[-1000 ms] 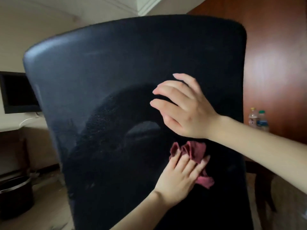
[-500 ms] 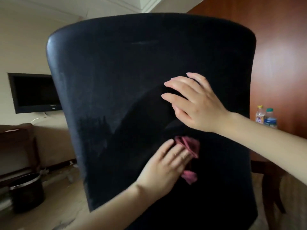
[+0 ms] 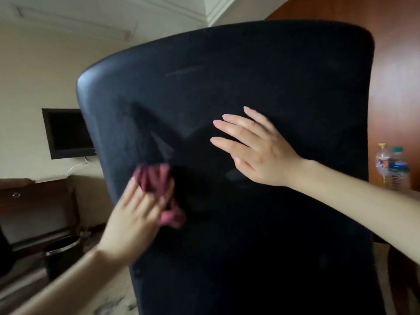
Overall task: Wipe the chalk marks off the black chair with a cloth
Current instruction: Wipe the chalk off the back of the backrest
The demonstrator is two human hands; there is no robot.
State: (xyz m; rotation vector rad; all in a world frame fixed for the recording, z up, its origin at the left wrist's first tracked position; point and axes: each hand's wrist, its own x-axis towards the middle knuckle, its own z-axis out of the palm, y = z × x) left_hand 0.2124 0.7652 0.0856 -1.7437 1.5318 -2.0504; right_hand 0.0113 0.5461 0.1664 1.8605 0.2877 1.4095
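The back of the black chair (image 3: pixel 272 76) fills most of the head view. Faint pale chalk streaks (image 3: pixel 185 70) show near its top, and a lighter smear (image 3: pixel 193 130) lies at mid height. My left hand (image 3: pixel 134 214), blurred, presses a crumpled dark red cloth (image 3: pixel 156 178) flat against the chair's left side with straight fingers. Part of the cloth hangs out below my fingers. My right hand (image 3: pixel 256 146) rests flat on the middle of the chair back, fingers spread and straight.
A wall-mounted dark screen (image 3: pixel 66 133) hangs at the left. Below it stand a low dark cabinet (image 3: pixel 34 201) and a black bin (image 3: pixel 63 253) on the floor. Two plastic bottles (image 3: pixel 391 167) stand at the right before a brown wooden wall (image 3: pixel 397 87).
My left hand has swept the cloth leftward across the chair back, away from my right hand. The right hand stays flat on the chair. The view has shifted so the chair sits further right.
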